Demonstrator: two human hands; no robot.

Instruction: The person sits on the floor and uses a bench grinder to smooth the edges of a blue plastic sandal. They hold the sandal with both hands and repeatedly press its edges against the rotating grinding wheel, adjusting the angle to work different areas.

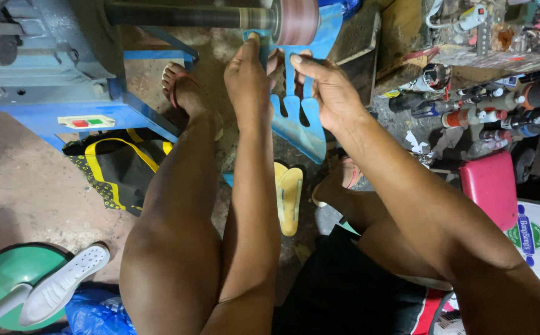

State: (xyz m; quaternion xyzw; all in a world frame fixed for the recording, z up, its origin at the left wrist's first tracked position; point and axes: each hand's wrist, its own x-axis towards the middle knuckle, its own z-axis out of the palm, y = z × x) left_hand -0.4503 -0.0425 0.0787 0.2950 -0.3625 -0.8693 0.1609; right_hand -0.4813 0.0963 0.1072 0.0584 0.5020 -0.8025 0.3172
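- A blue cut-out piece (294, 118) is held by the left hand (248, 77) and right hand (329, 93), both grips closed on it.
- Its top edge is pressed to the sanding drum (296, 22); grinding is judged in hand.
- Steady pressure is called for next.

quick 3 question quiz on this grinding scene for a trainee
1. True or false: both hands hold the blue cut-out piece.
2. What does the piece meet? A) sanding drum B) green stool C) pink box
3. What lies on the floor between the legs?

Key:
1. True: left hand and right hand grip it.
2. A, the sanding drum.
3. A yellow sole.
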